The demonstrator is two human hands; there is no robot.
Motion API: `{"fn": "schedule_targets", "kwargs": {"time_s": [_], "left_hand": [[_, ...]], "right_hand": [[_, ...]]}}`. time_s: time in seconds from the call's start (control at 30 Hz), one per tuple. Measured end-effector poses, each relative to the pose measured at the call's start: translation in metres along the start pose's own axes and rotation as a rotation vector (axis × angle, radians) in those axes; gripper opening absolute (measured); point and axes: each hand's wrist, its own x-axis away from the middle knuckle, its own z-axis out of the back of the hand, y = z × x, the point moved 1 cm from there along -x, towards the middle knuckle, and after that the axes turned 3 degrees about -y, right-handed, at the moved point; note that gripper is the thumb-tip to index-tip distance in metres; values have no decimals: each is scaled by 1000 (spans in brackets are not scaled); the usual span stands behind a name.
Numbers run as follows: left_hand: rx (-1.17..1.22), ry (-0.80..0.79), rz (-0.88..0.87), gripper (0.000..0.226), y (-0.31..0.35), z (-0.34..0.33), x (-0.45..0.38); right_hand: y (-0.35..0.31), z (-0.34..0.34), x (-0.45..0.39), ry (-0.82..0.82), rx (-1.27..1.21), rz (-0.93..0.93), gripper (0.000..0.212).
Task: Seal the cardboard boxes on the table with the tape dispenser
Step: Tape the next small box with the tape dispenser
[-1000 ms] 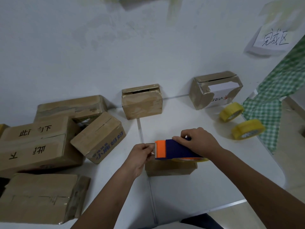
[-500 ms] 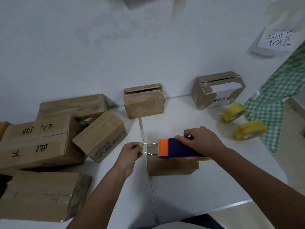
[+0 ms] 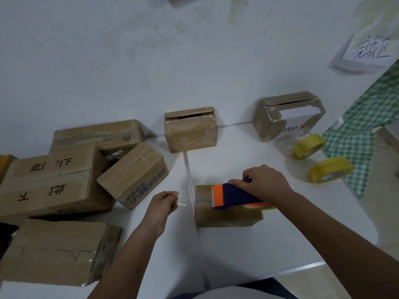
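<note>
Centre-right of the frame: right hand [image 3: 264,184] wrapped over the top of the tape dispenser [image 3: 234,196], fingers curled round its dark blue body; orange front end points toward frame left. Dispenser rests on top of a small cardboard box [image 3: 224,214] lying flat on the white counter [image 3: 269,244]; a yellowish tape roll shows under the dispenser's rear. Left hand [image 3: 165,203] sits just left of the box, apart from it, fingers curled and pinching the end of a thin clear strip of tape [image 3: 181,204], barely visible as a pale glint; whether it still runs unbroken to the dispenser, cannot tell. A seam in the counter runs top to bottom between the left hand and the box. Left of frame: a heap of larger cardboard boxes [image 3: 47,186], some printed with black characters, one tilted box with blue lettering [image 3: 135,175] leaning on the heap. Lower left: another flat box [image 3: 58,251] with glossy tape on it. Against the wall at centre: an upright box [image 3: 191,132] with its top flap slightly open. Upper right: a box on its side [image 3: 287,116], white contents showing. Right of that: two yellow tape rolls [image 3: 308,146] [image 3: 329,172] on the counter, near the edge. Far right: green checked cloth [image 3: 367,126]. Top right on the wall: a white paper sign [image 3: 369,50] with handwritten characters.
</note>
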Motion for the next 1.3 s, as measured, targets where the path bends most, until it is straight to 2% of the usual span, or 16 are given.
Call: {"fn": "schedule_targets", "kwargs": {"time_s": [0.33,0.53,0.73,0.8,0.9,0.97,1.0,1.07,1.13,1.23,1.3], "left_hand": [[-38,96,15,7,-23,-7,-10],[-35,133,78,13,-48,-25,-20],[-3,35,98,16,-64,-50,-21],[-66,31,109,24,-67,-50,-21],[-376,63,190,44,-80,-40,-21],[-455,57,148,34,-82,-30,-20],[-430,43,100,27,-78,-25,-20],[-344,32,-21,26,-63,-19,-14],[-341,-20,-152,30,-48,-22,-4],[-750,-344,-229,49,-49,-37,11],[-931,-429,-192,56,-47,-35,8]], "right_hand": [[-15,-9,2,41,65,-80,51],[-14,-9,4,83,25,-91,49],[-13,-11,6,87,15,-76,47],[-13,-10,6,92,7,-81,47],[-14,-9,6,84,12,-83,47],[-15,-11,7,89,14,-81,46],[-15,-12,8,96,13,-81,46],[-14,-12,8,108,8,-79,46],[-15,-11,7,106,10,-76,46],[-17,-11,7,93,26,-73,48],[-18,-12,7,89,30,-70,48]]}}
